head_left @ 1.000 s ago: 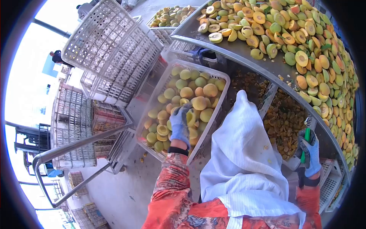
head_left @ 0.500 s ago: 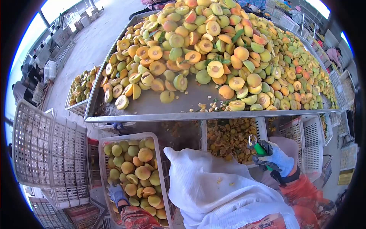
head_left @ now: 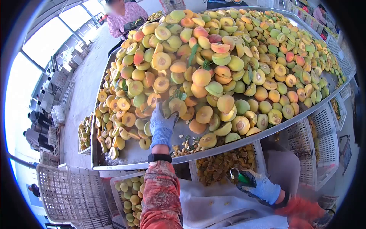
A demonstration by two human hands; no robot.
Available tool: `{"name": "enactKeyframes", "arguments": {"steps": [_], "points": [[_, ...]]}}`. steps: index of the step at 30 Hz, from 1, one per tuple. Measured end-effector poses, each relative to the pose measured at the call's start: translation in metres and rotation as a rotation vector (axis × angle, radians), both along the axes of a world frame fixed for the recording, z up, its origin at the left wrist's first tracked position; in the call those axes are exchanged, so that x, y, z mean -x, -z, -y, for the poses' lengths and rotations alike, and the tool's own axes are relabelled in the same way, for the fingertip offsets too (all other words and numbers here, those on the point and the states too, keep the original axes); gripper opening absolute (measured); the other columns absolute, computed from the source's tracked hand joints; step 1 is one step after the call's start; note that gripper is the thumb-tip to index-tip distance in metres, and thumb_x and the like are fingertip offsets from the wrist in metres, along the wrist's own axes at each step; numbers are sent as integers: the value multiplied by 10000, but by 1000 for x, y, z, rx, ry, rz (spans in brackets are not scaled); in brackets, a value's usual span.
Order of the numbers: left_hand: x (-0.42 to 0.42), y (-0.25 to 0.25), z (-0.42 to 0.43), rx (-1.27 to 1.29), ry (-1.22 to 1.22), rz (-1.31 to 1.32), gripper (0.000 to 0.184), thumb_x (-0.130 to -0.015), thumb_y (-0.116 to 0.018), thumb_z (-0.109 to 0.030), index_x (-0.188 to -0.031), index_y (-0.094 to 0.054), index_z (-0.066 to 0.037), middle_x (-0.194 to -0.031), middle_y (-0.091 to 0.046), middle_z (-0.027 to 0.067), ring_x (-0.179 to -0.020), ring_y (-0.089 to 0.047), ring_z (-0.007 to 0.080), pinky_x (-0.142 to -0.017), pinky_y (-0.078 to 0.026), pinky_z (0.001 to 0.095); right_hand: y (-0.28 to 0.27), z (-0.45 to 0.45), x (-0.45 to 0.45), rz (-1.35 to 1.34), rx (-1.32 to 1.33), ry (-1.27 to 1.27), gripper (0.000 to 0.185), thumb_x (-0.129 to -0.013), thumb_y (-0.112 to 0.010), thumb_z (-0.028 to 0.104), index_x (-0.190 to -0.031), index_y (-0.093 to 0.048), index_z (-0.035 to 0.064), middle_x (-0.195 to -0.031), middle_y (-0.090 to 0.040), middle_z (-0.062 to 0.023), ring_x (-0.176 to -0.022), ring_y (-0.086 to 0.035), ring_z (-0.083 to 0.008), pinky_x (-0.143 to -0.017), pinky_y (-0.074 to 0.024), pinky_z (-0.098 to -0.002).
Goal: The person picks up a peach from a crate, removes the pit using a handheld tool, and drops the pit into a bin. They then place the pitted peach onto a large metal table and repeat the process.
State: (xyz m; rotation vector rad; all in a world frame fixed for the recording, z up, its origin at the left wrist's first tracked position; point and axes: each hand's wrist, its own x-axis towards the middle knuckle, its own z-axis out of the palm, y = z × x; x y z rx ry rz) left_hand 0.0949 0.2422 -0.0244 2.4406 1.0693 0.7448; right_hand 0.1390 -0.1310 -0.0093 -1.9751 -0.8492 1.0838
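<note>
My left hand, in a blue-grey glove, reaches over the metal table to the near side of the heap of halved fruit. Its fingers are spread at the fruit, their tips partly lost among the halves. In my right hand, also gloved, is a green-handled tool with a metal ring end, held below the table edge. Beneath it sits a crate of brownish fruit pieces. Small pits lie on the metal near my left wrist.
At the lower left is a crate of fruit, beside stacked white crates. A person in a pink patterned top is at the table's far left corner. More white crates stand at the right.
My left hand has moved from the fruit crate up to the heap on the table. The view has shifted toward the table. My right hand still holds the green tool.
</note>
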Motion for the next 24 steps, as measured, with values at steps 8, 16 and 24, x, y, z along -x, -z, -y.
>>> {"name": "enactKeyframes", "arguments": {"steps": [8, 16, 24], "points": [[-34, 10, 50, 58, -45, -331, 634, -649, -752, -278, -1199, -478, -121, -1150, -534, 177, -967, -568, 367, -821, -461, 450, 9, 21, -25, 113, -172, 26, 497, -752, -693, 295, -1151, -506, 66, -926, -613, -160, -803, -605, -367, -698, -484, -402], [55, -33, 165, 946, 241, 520, 468, -794, -576, -143, -1222, -429, -25, -1081, -556, 153, -951, -587, 266, -714, -537, 352, -29, -10, 7, 83, -456, 31, 432, -799, -665, 198, -1167, -498, 46, -864, -628, -152, -748, -632, -308, -660, -492, -355], [124, -37, 231, 1516, 118, 895, 388, -825, -594, -266, -1113, -523, -17, -1047, -578, 131, -939, -589, 261, -796, -510, 370, -19, -10, 49, 605, -505, -95, 344, -776, -646, 240, -1055, -554, 60, -793, -621, -113, -668, -608, -282, -555, -478, -359]]}}
